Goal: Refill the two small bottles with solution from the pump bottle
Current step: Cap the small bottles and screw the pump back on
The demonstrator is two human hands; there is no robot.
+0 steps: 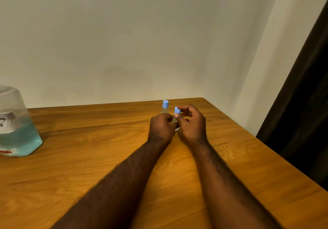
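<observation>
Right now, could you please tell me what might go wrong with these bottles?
A twist of the held bottle could knock over the spare bottle close behind the left hand. The blue cap, pinched by the right hand, might slip and roll off the table.

table [106, 157]: orange-brown wood, darker brown grain streaks and swirls across the top.
pump bottle [16, 122] at the table's left edge: frosted clear plastic up top, turquoise-blue liquid in the lower part. White label with dark print, too blurred to read. Red-orange patch low down near the base.
rear small bottle [165, 106] near the table's back edge: clear body, light blue cap.
front small bottle [177, 111] just in front of it: same light blue cap, clear body.
wall [124, 33] behind the table: plain off-white, greyish cast.
curtain [310, 95] off the table's right side: very dark brown, plain.
</observation>
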